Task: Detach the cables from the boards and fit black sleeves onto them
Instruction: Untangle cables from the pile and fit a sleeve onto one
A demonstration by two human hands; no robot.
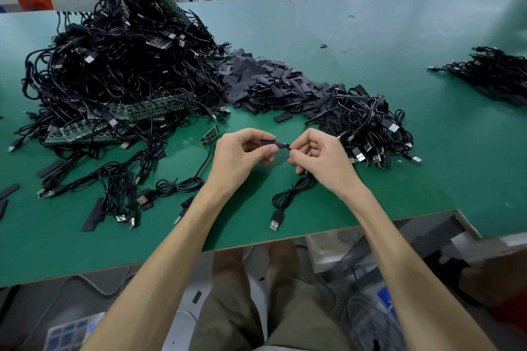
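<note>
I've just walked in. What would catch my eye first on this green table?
The huge tangle of black cables and green boards, heaped at the far left of the table, dominates. Beside it, in the middle, lies a pile of black sleeves. Near the front edge, the left hand holds a sleeve while the right hand pinches a cable end.

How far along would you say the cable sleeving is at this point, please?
A pile of detached cables looks done. The left hand holds a black sleeve, and the right hand pinches a cable end at it. The large board tangle is left.
</note>
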